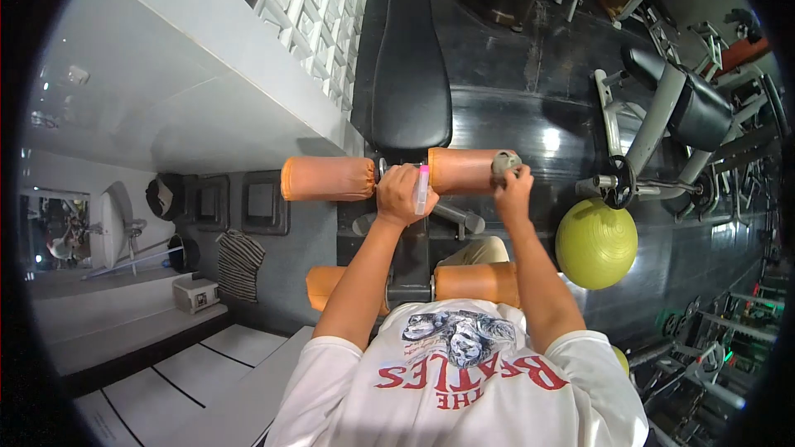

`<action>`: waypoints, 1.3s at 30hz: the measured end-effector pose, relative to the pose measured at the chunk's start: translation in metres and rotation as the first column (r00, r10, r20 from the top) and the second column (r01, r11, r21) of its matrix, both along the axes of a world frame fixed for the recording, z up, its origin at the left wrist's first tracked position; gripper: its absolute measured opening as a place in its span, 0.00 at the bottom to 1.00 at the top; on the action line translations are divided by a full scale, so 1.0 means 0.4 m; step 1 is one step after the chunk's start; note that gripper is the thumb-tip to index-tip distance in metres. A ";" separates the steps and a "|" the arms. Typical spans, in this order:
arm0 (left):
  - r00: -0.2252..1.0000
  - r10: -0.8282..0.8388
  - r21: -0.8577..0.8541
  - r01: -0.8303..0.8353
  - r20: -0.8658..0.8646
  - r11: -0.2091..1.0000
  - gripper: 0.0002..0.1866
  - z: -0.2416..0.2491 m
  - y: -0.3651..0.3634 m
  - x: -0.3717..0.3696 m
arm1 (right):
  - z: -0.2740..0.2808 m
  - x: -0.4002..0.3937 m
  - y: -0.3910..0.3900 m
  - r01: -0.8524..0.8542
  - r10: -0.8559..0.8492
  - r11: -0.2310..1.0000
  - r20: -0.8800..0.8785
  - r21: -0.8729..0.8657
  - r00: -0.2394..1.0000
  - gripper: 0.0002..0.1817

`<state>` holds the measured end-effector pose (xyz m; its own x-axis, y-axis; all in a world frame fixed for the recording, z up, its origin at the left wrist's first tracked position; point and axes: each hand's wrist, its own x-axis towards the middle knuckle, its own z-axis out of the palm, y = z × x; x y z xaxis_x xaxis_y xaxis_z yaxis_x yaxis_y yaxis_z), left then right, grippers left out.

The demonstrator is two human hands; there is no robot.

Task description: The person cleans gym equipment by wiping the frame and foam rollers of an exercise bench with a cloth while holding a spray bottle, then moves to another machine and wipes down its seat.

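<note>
My left hand [400, 197] is closed around a small clear bottle with a pink top [422, 192], above the middle bar between two orange padded rollers. Its thumb side is near the inner end of the right-hand roller [464, 170]. My right hand [514, 192] grips a crumpled grey-green cloth [503, 164] against the outer end of that same roller. To the left, the other upper orange roller [327, 179] is untouched by either hand. Closer to my body, a lower orange roller [476, 283] shows on the right, and another [325, 288] is partly covered by my left forearm.
A long black bench pad [411, 74] extends ahead of the rollers. On the right, a yellow-green exercise ball [596, 243] rests below a grey weight machine [654, 120]. At left are a white wall, a striped cloth [240, 265] and a small white box [196, 293].
</note>
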<state>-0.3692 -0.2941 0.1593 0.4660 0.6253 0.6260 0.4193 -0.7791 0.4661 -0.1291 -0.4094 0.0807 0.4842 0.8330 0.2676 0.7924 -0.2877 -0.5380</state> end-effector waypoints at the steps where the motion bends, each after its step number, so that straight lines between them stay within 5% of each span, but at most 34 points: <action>1: 1.000 -0.005 0.010 0.005 0.012 1.000 0.11 0.005 0.003 0.000 | -0.004 -0.041 0.025 0.031 -0.032 0.997 0.008 0.071 0.999 0.19; 6: 1.000 -0.016 -0.047 0.015 -0.016 0.999 0.12 0.004 0.000 -0.005 | 0.010 -0.234 0.079 -0.380 0.377 0.925 -0.098 -0.005 0.921 0.25; 9: 1.000 0.000 -0.054 -0.001 -0.017 0.999 0.12 0.011 -0.003 -0.005 | -0.072 -0.136 0.043 -0.384 0.382 0.921 -0.035 -0.072 0.924 0.26; 11: 0.999 0.014 -0.056 -0.016 -0.034 0.998 0.12 0.005 0.002 -0.009 | -0.063 -0.048 0.004 -0.300 0.300 0.954 0.017 -0.017 0.954 0.27; 13: 0.998 0.031 -0.044 -0.033 -0.047 0.998 0.13 -0.007 0.000 -0.007 | 0.012 0.012 -0.050 -0.110 0.096 0.983 -0.100 -0.144 0.990 0.22; 16: 0.999 0.026 -0.070 -0.028 -0.018 0.997 0.12 -0.009 -0.008 -0.006 | 0.010 0.057 -0.105 -0.053 0.045 0.977 -0.043 -0.205 0.998 0.17; 20: 0.997 0.061 -0.044 -0.063 -0.048 0.997 0.12 -0.003 -0.018 -0.005 | 0.006 0.029 -0.162 0.149 -0.158 0.987 -0.177 -0.066 0.971 0.09; 29: 0.998 0.050 -0.181 -0.055 -0.030 0.982 0.13 -0.021 -0.026 -0.017 | 0.164 -0.085 -0.311 -0.007 0.047 0.992 -0.321 0.127 0.946 0.14; 30: 0.990 0.026 -0.339 0.024 0.142 0.941 0.11 -0.002 -0.039 -0.021 | 0.182 -0.090 -0.328 -0.004 0.050 0.990 -0.331 0.138 0.942 0.14; 34: 0.957 -0.025 -0.164 0.075 0.288 0.984 0.07 0.104 -0.087 -0.037 | 0.227 -0.111 -0.385 0.123 -0.081 0.991 -0.469 0.060 0.880 0.15; 38: 0.901 -0.033 -0.232 0.146 0.432 0.962 0.05 0.167 -0.202 -0.082 | 0.200 -0.121 -0.423 0.075 -0.054 0.997 -0.622 0.008 0.781 0.15; 39: 0.880 -0.011 -0.392 0.223 0.476 0.892 0.06 0.175 -0.238 -0.103 | 0.181 -0.119 -0.434 0.042 -0.027 0.999 -0.630 0.009 0.776 0.15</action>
<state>-0.4103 -0.3892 0.2294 0.2862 0.8354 0.4693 -0.0010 -0.4895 0.8720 -0.1766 -0.5831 0.1532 0.5789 0.8105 -0.0896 0.2648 -0.2908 -0.9194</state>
